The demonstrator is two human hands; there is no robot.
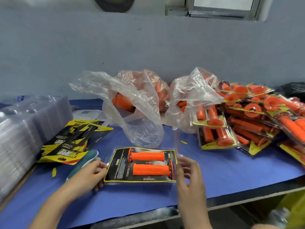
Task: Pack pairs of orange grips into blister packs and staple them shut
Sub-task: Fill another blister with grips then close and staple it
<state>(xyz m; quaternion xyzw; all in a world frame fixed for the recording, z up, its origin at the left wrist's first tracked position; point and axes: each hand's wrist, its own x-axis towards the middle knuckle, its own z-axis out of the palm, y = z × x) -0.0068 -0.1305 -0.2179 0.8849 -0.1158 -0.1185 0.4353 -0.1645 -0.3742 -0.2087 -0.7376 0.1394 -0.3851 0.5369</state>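
Note:
A blister pack (115,169) with a black and yellow card lies flat on the blue mat in front of me. Two orange grips (148,163) lie side by side in it, pointing opposite ways. My left hand (89,176) grips the pack's left edge, thumb on top and fingers curled under. My right hand (189,174) hovers at the pack's right edge with loosely spread, blurred fingers. A faint clear plastic flap (176,142) stands up by that hand; whether the fingers hold it is unclear. A teal stapler-like tool (87,158) lies just behind my left hand.
Printed cards (74,141) are heaped at the left beside a tall stack of clear blister shells (24,129). Two clear bags of loose orange grips (142,100) sit at the back. Several packed blister packs (247,119) are piled at the right. The table edge (231,204) runs along the front.

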